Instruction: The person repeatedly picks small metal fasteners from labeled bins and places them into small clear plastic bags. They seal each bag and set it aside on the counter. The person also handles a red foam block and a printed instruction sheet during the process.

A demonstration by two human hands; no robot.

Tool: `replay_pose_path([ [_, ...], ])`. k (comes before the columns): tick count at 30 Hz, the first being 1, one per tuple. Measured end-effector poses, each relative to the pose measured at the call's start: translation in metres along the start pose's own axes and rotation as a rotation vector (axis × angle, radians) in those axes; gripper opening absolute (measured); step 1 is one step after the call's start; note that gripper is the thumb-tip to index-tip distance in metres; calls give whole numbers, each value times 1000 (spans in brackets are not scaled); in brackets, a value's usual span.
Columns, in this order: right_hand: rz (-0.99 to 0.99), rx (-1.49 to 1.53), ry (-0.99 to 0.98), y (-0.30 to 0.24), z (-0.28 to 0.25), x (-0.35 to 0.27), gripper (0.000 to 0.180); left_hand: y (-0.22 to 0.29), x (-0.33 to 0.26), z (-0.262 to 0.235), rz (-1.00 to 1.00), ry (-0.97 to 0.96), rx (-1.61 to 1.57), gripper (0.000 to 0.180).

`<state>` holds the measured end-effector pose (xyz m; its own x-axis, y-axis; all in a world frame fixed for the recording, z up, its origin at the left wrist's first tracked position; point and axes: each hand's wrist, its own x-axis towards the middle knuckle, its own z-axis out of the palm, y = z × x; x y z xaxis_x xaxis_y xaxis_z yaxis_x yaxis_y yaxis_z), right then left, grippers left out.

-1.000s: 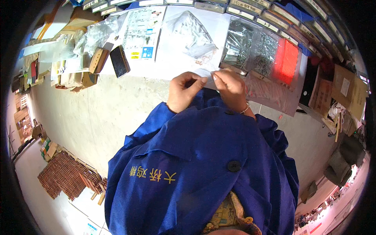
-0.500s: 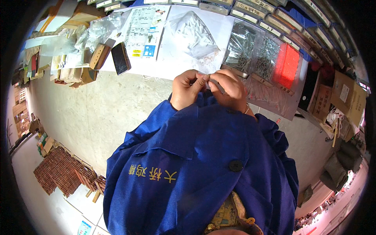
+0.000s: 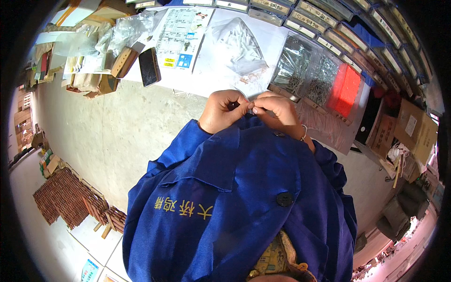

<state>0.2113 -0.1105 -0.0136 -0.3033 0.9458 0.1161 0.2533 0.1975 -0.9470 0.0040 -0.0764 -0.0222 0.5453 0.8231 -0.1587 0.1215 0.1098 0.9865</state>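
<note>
My left hand and my right hand meet fingertip to fingertip in front of my chest, at the table's near edge. Both are closed in a pinch. Whatever sits between the fingertips is too small and too hidden to name. Just beyond them on the white table lies a clear plastic bag of white, short tube-like pieces. To the right of my hands are trays of thin metal pins and other small metal pieces, beside a block of bright red small pieces.
A dark phone and a wooden block lie left, beside a printed sheet. Labelled drawers line the far side. Clear plastic hangs over the right front edge. Cardboard boxes stand far right; brown slatted stacks lie lower left.
My hands have come down slightly, and the fingertips are closer together. The right fingers have lowered toward the left ones. The whole view has shifted a little.
</note>
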Motion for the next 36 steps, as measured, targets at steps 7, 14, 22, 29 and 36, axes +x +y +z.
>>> replay_pose_path([
  [7, -52, -241, 127, -1, 9, -3, 8, 3, -3, 13, 113, 136, 140, 13],
  [14, -94, -436, 225, 6, 21, -7, 10, -3, -7, 20, 109, 200, 253, 13],
  [22, 61, -421, 144, 19, 40, -15, 15, -30, -32, 24, -167, 200, -81, 15],
  [29, 145, -304, -87, 32, 84, -4, 14, -45, -62, -5, -411, 307, -185, 21],
  [36, 89, -267, -54, 30, 159, 44, 15, -45, -71, -104, -490, 124, 157, 21],
])
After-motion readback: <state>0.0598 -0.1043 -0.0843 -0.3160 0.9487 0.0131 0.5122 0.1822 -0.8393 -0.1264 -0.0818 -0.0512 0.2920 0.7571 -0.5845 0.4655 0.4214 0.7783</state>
